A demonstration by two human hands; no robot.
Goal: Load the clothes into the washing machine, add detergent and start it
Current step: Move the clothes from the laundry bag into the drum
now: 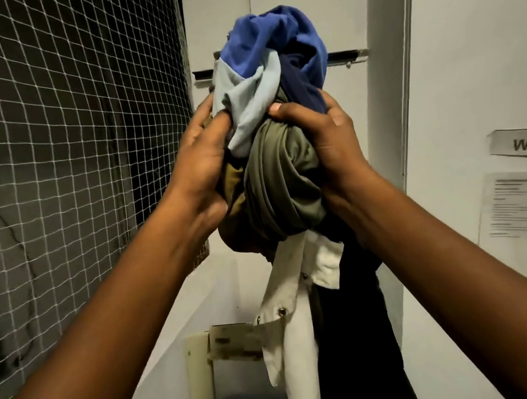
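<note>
A bundle of clothes (279,165) is held up at chest height in the middle of the view: blue and pale blue cloth on top, olive green in the middle, a cream shirt with snaps and a dark garment hanging below. My left hand (201,163) grips the bundle's left side, thumb pressed into the pale blue cloth. My right hand (327,140) grips its right side, thumb over the olive cloth. Below the hanging clothes a raised washing machine lid (237,361) shows, cream-framed with a grey panel; the drum is hidden.
A wire mesh screen (66,161) closes off the left side. White walls stand ahead and to the right, with a metal rail (343,57) behind the bundle. A "WS" label (524,144) and a printed sheet (523,204) hang on the right wall.
</note>
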